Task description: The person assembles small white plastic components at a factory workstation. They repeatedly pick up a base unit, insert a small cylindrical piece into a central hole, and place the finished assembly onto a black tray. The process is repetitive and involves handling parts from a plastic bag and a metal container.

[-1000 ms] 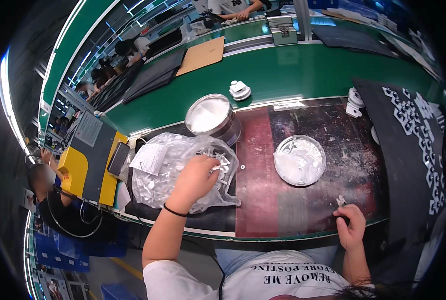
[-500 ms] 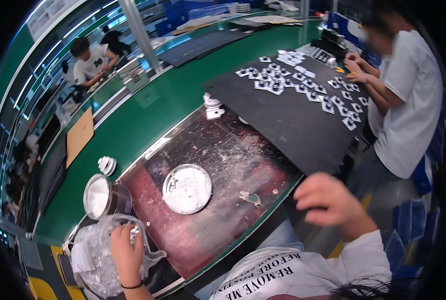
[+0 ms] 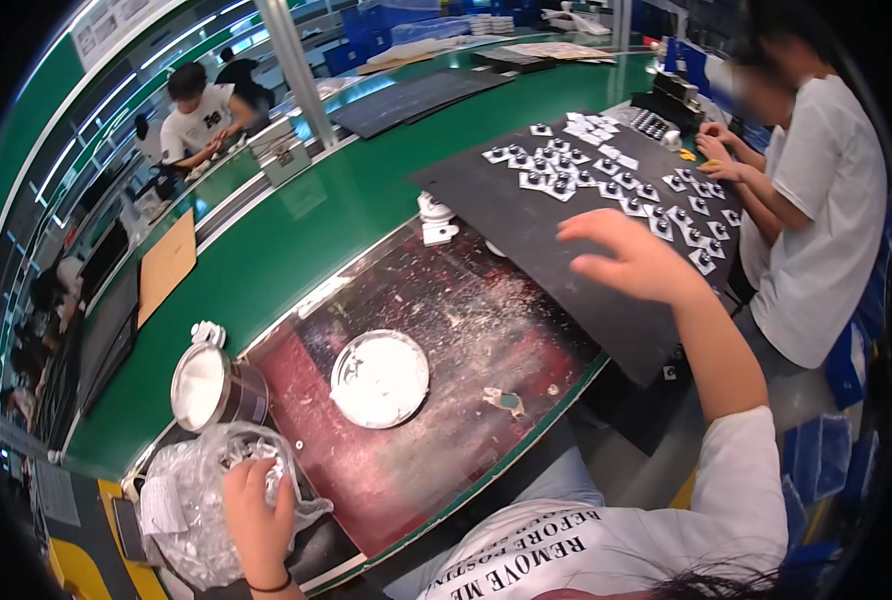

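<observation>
My left hand (image 3: 258, 515) is at the mouth of a clear plastic bag (image 3: 201, 535) that holds small shiny pieces too small to name. Its thumb and fingers are spread, with nothing visible between them. My right hand (image 3: 626, 255) reaches over the black board (image 3: 556, 265), fingers stretched and thumb apart, holding nothing. On that board lie several white square pieces with round black parts (image 3: 563, 182). Between my hands, a shallow round dish (image 3: 380, 378) covered in white paste rests on the stained worktop (image 3: 446, 440). A tub (image 3: 251, 398) of white material stands behind the bag.
White parts (image 3: 436, 218) stand at the board's left corner, and another white part (image 3: 208, 333) is behind the tub. At the right a co-worker (image 3: 816, 210) handles small pieces by the board. Across the green table (image 3: 296, 220) sits another person (image 3: 201, 120). Blue bins (image 3: 816, 450) are at lower right.
My right hand has swung forward from near the worktop's front edge to over the black board, its fingers straightening. My left hand stays at the bag, with slightly straighter fingers.
</observation>
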### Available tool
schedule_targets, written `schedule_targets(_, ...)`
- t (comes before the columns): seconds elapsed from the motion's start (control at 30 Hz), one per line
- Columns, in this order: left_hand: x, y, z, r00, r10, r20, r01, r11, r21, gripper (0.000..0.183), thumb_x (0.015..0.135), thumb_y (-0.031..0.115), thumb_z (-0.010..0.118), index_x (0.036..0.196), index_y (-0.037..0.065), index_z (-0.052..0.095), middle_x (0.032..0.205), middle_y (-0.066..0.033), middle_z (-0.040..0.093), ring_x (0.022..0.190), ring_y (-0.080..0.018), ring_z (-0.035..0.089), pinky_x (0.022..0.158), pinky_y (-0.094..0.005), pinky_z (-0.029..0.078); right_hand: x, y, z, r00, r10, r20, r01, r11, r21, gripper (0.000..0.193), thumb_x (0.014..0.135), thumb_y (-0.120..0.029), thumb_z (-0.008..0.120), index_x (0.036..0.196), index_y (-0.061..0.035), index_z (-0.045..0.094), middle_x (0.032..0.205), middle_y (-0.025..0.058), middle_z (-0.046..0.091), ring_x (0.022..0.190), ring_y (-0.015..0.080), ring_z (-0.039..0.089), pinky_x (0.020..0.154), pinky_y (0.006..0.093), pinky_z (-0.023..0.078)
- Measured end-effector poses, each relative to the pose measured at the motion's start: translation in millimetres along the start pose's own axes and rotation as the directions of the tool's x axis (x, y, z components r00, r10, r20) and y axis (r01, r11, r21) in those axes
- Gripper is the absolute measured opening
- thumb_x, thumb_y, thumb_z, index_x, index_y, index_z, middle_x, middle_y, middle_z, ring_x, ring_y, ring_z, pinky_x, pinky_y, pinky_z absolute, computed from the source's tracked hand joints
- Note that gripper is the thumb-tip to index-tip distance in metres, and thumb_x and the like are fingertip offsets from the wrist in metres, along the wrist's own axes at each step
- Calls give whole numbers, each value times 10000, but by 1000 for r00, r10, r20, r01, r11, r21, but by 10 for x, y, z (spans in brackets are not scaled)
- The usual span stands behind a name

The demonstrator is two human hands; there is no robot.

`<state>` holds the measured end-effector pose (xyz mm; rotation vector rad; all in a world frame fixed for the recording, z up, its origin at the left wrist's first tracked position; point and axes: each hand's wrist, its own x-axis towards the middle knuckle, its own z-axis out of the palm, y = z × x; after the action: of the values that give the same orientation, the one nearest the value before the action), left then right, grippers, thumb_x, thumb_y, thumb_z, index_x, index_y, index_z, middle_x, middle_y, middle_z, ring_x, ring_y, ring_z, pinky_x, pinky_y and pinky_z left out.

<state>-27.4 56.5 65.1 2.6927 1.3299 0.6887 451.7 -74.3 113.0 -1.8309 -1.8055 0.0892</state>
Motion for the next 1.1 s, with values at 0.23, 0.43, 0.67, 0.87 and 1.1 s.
schedule_targets(0.23,299,285,268,979,176,-104,-189,974,-125,215,722,76,676,924,24,623,924,-123,598,878,-310,550,783,-394,435,1192,-295,897,949,-226,221,314,754,-576,336,725,-211,671,1025,-67,617,1130,68,587,1131,231,510,942,401,381)
schedule_targets(0.43,195,57,482,969,178,-172,-216,949,-232,178,715,72,672,879,24,622,857,-115,604,827,-312,560,741,-401,444,1859,-34,1843,979,204,-1,-183,873,-451,276,832,-191,516,1032,-25,607,1084,178,563,1033,326,572,892,448,445)
schedule_targets(0.67,133,37,472,957,264,-119,-287,920,-268,178,733,113,660,897,55,627,864,-95,604,818,-286,567,730,-397,442,2107,192,2144,915,339,-220,-404,757,-514,503,825,-432,590,1171,-66,586,1373,161,417,1227,320,426,990,442,345)
schedule_targets(0.87,106,39,448,956,279,-96,-295,909,-295,217,717,100,675,923,51,624,861,-95,592,804,-292,566,716,-396,443,2091,302,2195,950,214,-227,-305,792,-528,388,822,-312,598,1060,-5,607,1150,167,562,1078,330,535,912,453,421)
schedule_targets(1.1,88,56,479,949,305,-79,-313,892,-327,224,728,109,671,939,50,625,842,-88,585,789,-279,560,692,-385,437,1829,131,2003,985,85,-149,-140,901,-411,194,774,-109,586,947,-45,647,983,159,617,928,331,601,831,415,484)
